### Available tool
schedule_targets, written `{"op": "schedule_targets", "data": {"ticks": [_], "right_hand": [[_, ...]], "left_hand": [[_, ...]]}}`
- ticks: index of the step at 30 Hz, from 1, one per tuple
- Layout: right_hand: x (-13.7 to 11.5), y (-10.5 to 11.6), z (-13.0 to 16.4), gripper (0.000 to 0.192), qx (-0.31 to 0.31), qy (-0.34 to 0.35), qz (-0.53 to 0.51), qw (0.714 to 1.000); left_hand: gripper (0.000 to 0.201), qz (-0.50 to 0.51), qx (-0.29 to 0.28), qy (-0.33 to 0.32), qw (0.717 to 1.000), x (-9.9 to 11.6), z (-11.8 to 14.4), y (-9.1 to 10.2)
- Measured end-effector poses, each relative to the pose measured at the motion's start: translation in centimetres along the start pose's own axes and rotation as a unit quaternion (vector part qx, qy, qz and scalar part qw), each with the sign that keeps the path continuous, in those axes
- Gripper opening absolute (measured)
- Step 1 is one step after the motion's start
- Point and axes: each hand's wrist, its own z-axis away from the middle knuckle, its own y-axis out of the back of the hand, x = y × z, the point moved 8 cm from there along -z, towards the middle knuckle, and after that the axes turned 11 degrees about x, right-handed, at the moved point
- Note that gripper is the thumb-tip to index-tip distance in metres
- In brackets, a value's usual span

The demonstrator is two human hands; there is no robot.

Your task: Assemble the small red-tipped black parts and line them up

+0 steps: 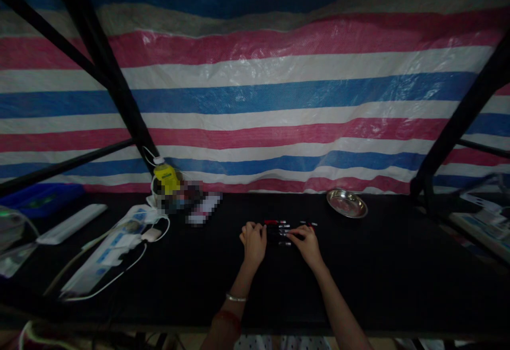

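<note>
Several slim pens lie side by side on the black tabletop, pointing left to right. The farthest is a red pen (274, 222), and the nearest is a black pen (283, 244); both have shiny ends. My left hand (254, 241) is closed at the left ends of the row, its curled fingers hiding part of what they grip. From the other side, my right hand (306, 242) pinches the silvery end of a dark pen (282, 231) in the middle of the row. Another small dark piece with a shiny tip (308, 223) lies just beyond my right fingers.
A round metal dish (346, 203) stands at the back right of the black table (382, 265). To the left are a power strip (107, 249) with white cables, a yellow bottle (166, 177) and a blue tray (43, 198). Striped sheeting (279, 95) hangs behind.
</note>
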Motion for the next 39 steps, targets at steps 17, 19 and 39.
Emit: {"op": "schedule_targets", "data": {"ticks": [17, 19, 39], "right_hand": [[0.1, 1.8, -0.1, 0.026, 0.069, -0.001, 0.024, 0.997], [0.5, 3.9, -0.3, 0.030, 0.142, -0.002, 0.069, 0.987], [1.5, 4.5, -0.7, 0.022, 0.085, 0.072, 0.301, 0.947]], "left_hand": [[0.023, 0.003, -0.014, 0.004, 1.000, -0.1, 0.0, 0.0], [0.024, 0.012, -0.007, 0.010, 1.000, -0.3, -0.1, 0.0], [0.022, 0.109, 0.012, -0.146, 0.983, 7.5, 3.5, 2.5]]}}
